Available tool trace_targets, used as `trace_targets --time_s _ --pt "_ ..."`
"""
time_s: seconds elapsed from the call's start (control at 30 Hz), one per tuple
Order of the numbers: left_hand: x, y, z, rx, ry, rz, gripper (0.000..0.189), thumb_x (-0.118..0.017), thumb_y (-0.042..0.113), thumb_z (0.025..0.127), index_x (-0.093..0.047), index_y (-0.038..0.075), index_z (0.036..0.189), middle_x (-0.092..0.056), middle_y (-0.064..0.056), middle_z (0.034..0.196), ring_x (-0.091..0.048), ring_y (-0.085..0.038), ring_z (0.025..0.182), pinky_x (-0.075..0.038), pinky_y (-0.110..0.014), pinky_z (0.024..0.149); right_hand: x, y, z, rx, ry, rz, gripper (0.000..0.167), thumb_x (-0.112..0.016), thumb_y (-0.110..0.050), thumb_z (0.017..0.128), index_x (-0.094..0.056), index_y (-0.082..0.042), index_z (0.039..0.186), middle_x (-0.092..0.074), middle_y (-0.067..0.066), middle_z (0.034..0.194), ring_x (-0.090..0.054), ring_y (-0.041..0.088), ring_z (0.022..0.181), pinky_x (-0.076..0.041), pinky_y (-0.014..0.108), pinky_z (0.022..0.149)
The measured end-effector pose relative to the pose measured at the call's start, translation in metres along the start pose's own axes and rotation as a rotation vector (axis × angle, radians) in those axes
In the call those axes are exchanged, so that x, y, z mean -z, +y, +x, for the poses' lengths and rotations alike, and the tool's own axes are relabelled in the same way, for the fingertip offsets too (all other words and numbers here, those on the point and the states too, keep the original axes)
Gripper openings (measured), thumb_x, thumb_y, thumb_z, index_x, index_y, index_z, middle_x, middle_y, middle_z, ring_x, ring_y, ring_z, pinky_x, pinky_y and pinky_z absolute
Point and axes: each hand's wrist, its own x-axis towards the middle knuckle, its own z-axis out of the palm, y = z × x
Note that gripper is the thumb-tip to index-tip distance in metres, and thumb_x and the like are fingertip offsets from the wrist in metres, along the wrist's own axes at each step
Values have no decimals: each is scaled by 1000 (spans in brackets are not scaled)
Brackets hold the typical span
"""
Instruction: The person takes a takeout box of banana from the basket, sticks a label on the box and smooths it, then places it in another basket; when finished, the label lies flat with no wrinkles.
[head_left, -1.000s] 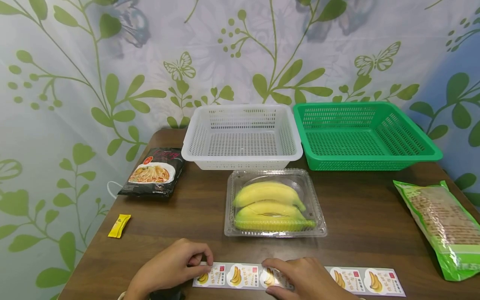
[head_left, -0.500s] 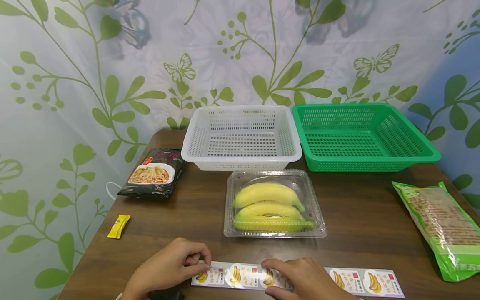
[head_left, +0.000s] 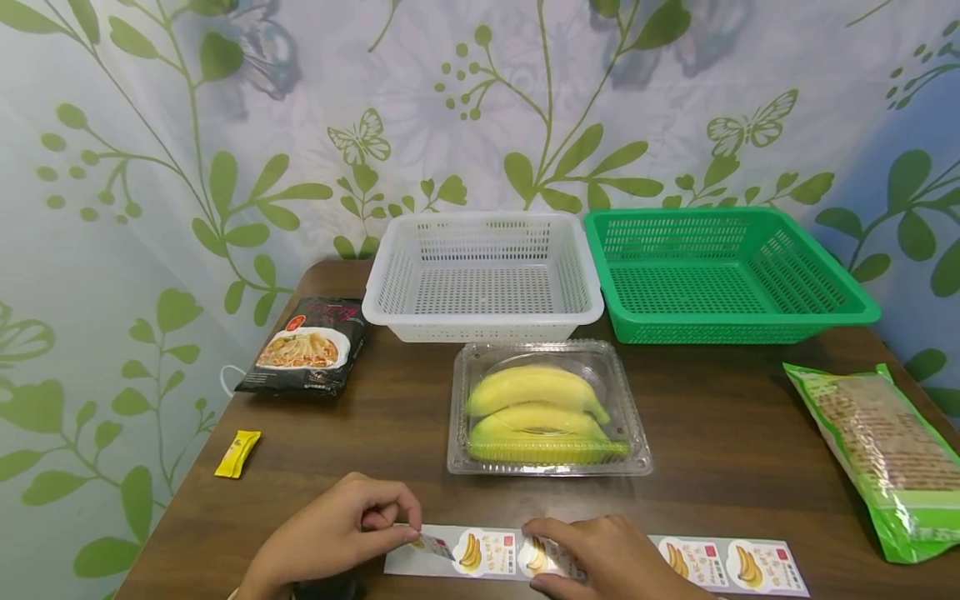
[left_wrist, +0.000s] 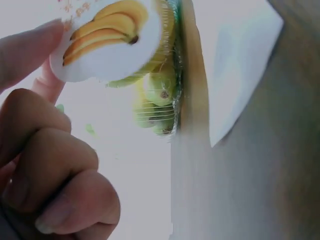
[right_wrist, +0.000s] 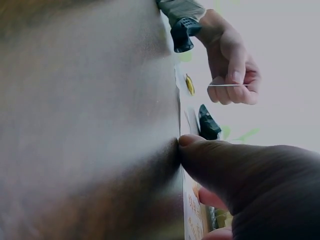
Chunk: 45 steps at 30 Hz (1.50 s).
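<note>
My left hand point(head_left: 345, 525) pinches one banana sticker point(left_wrist: 112, 37) between thumb and index finger, with its other fingers curled. In the right wrist view the sticker appears edge-on, lifted off the white backing strip point(head_left: 408, 563). The strip lies along the front of the table and carries several more banana stickers point(head_left: 480, 552). My right hand point(head_left: 611, 558) rests over the strip's middle, thumb and fingertips pressing on it and hiding part of it. Just behind the strip sits a clear lidded plastic box point(head_left: 462, 433) with bananas point(head_left: 536, 392) inside.
A white basket point(head_left: 483, 318) and a green basket point(head_left: 742, 318) stand side by side at the back. To the left lie a black food packet point(head_left: 307, 346) and a small yellow sachet point(head_left: 237, 454). A green-edged bag point(head_left: 885, 450) lies at the right edge.
The leftmost sticker has come up off the backing in my left hand's pinch, baring the strip's left end. My right hand has stayed in place.
</note>
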Motion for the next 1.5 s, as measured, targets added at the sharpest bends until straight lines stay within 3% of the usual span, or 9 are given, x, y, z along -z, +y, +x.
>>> trace_targets --time_s 0.13,0.33,0.6,0.7,0.8,0.93,1.1,1.23,1.5 --pt "-2 1 3 19 59 6 5 -71 22 98 -69 27 100 -34 6 63 -28 6 58 -40 -16 54 -1 0 -2 23 46 -31 42 -75 -46 92 -67 -26 128 -43 -26 65 -32 -12 60 -34 11 52" --pt "1 7 11 -7 143 60 5 -73 23 98 -69 27 98 -33 8 63 -28 6 58 -36 -15 53 5 -2 -2 64 217 -23 42 -79 -36 91 -69 -20 128 -49 -24 69 -37 -15 63 -39 7 59" --pt "12 22 24 -12 157 128 5 -72 25 98 -68 29 98 -32 12 64 -29 6 58 -34 -15 52 45 8 6 149 541 -32 33 -63 -34 103 -74 -6 116 -40 -17 64 -33 -9 59 -32 9 53" --pt "15 28 31 -45 153 172 7 -71 26 99 -67 31 98 -32 14 65 -28 6 58 -34 -15 52 65 20 2 102 590 -41 33 -65 -32 102 -75 -4 115 -41 -17 65 -32 -9 58 -30 10 51" --pt "18 32 38 -78 147 201 8 -71 25 99 -66 31 99 -31 15 65 -27 7 58 -36 -15 53 84 35 -5 -24 537 -44 28 -75 -18 95 -73 -9 121 -46 -20 68 -34 -9 56 -32 11 51" --pt "20 37 48 -105 140 216 10 -72 22 98 -67 31 99 -30 16 64 -25 6 57 -35 -15 52 101 57 -11 -212 395 -16 55 -80 -2 86 -63 -19 136 -52 -19 73 -39 -3 53 -35 15 51" --pt "23 41 60 -117 139 231 9 -72 23 98 -67 30 100 -28 17 61 -22 6 54 -30 -15 49 103 77 -13 -381 214 160 58 -64 -11 102 -39 -30 151 -62 -7 86 -52 9 57 -41 25 52" --pt "26 45 68 -135 148 218 8 -73 22 98 -68 28 100 -27 15 59 -20 4 53 -28 -17 48 103 85 -14 -413 136 320 57 -55 -13 107 -29 -29 155 -64 0 90 -56 15 58 -44 29 49" --pt "30 48 91 -190 139 252 5 -74 20 97 -70 23 100 -27 15 58 -20 4 52 -28 -17 51 104 97 -7 -339 62 566 62 -51 -4 107 -21 -20 160 -61 15 99 -57 20 56 -46 35 46"
